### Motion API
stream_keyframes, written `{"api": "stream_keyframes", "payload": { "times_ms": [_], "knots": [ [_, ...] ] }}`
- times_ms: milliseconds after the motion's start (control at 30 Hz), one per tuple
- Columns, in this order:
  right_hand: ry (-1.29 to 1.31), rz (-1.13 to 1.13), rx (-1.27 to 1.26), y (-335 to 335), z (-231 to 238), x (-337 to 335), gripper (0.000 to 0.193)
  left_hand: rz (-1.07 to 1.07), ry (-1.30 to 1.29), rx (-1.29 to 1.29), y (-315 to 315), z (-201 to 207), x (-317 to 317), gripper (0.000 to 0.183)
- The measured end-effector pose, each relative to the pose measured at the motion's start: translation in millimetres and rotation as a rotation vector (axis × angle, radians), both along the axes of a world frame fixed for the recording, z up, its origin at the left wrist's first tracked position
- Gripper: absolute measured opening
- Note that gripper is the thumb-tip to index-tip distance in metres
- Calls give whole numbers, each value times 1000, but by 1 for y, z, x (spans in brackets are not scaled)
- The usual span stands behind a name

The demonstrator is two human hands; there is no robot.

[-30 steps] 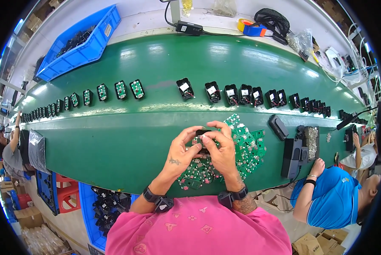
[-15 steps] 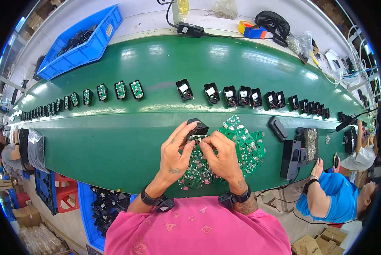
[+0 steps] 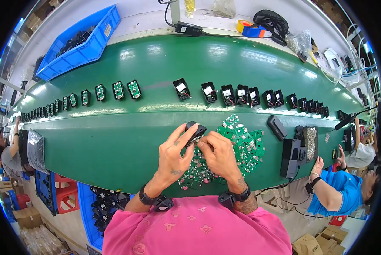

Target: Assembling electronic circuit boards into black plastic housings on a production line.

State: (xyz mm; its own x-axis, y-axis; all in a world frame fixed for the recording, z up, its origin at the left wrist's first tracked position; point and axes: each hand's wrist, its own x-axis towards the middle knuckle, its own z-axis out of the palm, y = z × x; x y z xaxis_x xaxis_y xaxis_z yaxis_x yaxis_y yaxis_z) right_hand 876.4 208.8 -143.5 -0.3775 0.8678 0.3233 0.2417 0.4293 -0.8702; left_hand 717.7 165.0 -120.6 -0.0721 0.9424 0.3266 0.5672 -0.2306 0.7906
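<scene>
My left hand (image 3: pixel 173 156) grips a small black plastic housing (image 3: pixel 199 128) above the table, fingers wrapped over its far side. At the housing's near edge, the thumb and fingers of my right hand (image 3: pixel 220 156) are pinched together on something small; what lies between them is hidden. A bit of pale part shows beside those fingertips. Beneath and to the right of my hands spreads a loose pile of green circuit boards (image 3: pixel 246 148).
Housings with green boards (image 3: pixel 118 90) line up on the left, open housings with white labels (image 3: pixel 209 92) on the right. A blue bin (image 3: pixel 77 57) stands at the far left. Right of the boards are a black case (image 3: pixel 277 128) and a grey-black device (image 3: pixel 289 158). A co-worker (image 3: pixel 339 191) sits at right.
The black housing has tilted in my left hand, and its near face has turned away. My right fingers remain at its edge. The co-worker at right has shifted and raised a hand.
</scene>
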Motion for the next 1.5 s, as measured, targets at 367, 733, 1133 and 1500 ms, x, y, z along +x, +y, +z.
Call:
{"api": "stream_keyframes", "payload": {
  "times_ms": [367,733,1133,1500],
  "knots": [
    [221,-176,-431,1,-11,-3,17,-27,-637,-294,15,-11,-3,54],
    [670,-51,-672,3,-12,5,15,-124,-557,-297,18,-12,5,64],
    [200,70,-595,13,1,29,31,-91,-202,-69,17,-22,18,58],
    [208,-51,-443,-1,-1,21,23,81,-259,-11,19,-22,28,56]
  ]
}}
